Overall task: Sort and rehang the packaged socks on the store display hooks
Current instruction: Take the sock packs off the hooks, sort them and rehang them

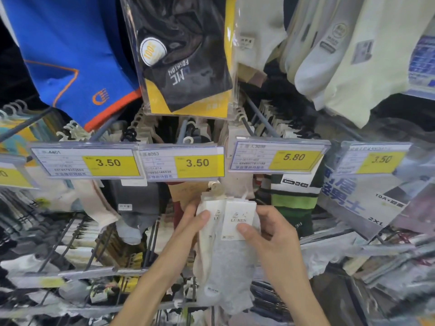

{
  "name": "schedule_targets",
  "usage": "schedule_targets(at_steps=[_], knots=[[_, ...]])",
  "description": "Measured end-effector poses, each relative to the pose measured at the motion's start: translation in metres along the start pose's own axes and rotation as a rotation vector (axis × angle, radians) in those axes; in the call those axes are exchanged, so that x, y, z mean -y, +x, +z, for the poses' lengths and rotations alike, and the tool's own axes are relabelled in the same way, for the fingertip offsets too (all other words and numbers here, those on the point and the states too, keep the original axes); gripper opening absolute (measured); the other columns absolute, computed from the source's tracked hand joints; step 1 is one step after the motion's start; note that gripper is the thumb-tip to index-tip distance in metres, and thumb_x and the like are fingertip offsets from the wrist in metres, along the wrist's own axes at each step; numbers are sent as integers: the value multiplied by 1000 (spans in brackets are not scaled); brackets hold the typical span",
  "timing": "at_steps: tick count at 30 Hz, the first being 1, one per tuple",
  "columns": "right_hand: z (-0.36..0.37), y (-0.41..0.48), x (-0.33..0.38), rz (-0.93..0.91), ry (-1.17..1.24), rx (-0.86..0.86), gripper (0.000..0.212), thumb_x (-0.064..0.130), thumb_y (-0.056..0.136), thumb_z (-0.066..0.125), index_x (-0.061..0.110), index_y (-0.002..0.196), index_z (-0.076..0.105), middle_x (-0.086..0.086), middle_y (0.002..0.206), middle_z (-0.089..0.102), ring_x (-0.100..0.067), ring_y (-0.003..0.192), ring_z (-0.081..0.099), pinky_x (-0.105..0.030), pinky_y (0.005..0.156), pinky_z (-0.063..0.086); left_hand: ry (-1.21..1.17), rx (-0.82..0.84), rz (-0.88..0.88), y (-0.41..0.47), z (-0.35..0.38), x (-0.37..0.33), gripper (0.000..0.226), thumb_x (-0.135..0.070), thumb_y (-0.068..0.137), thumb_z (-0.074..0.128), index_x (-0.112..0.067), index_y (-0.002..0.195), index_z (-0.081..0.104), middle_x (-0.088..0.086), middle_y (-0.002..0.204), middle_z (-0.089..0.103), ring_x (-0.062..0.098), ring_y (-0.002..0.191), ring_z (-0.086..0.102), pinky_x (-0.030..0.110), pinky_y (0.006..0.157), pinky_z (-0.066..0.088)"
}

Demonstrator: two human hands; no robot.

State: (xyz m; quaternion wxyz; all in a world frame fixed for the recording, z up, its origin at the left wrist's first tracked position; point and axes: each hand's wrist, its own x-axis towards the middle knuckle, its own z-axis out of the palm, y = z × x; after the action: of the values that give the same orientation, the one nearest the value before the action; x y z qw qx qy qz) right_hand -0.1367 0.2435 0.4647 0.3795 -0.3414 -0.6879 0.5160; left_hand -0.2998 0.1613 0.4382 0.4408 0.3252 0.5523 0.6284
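Observation:
I hold two pairs of pale socks with white card headers in front of the display. My left hand (pixel 188 222) grips the left pair (pixel 207 234), thumb across its card. My right hand (pixel 270 231) pinches the right pair (pixel 237 220), thumb on its card marked LUREN; grey sock fabric (pixel 226 274) hangs below. Their small plastic hangers (pixel 216 187) stick up just under the price tags. Above, display hooks (pixel 186 130) carry rows of hanging socks.
Price tags (pixel 183 163) reading 3.50, 3.50, 5.80 and 3.50 run across the middle. A black sock pack on yellow card (pixel 186 55) and a blue sock (pixel 70 55) hang overhead. Striped green socks (pixel 294 198) and bagged packs (pixel 360 203) hang on the right, wire hooks with socks lower left.

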Motion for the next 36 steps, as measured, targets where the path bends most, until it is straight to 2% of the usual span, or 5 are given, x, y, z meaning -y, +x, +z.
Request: schedule_targets(at_steps=[7,12,21,31,36], knots=[[-7,1,-4,31,83,62,32,10,85,76,40,95,72,9,95,77,-10,87,72,-28,72,58,3,12,36,0,5,-2,66,-60,69,77,-43,128,54,-18,126,66,0,116,63,11,81,53],[-4,1,-3,-6,101,107,31,10,87,74,39,98,72,9,95,77,-8,87,73,-23,70,58,-28,-66,82,4,6,-2,64,-45,64,78,-35,122,55,-15,115,72,4,107,68,15,76,55],[-1,1,0,-98,147,137,22,19,87,67,36,101,65,10,100,74,-3,88,70,-12,68,51,-29,-148,60,6,5,-7,80,-66,51,84,-40,122,57,-9,119,72,13,111,68,36,90,53],[-5,3,-10,-63,274,222,25,38,87,64,33,110,57,-3,101,71,-14,89,68,-29,70,56,-39,-194,-15,4,1,-10,103,-66,38,89,-26,128,57,0,115,74,21,108,70,50,99,50],[-14,15,-2,-141,251,-108,23,26,88,59,44,102,56,10,100,70,-6,90,67,-20,76,55,-65,-183,-16,2,-8,-8,54,-50,57,84,-41,108,69,-1,112,76,20,103,72,36,83,58]])
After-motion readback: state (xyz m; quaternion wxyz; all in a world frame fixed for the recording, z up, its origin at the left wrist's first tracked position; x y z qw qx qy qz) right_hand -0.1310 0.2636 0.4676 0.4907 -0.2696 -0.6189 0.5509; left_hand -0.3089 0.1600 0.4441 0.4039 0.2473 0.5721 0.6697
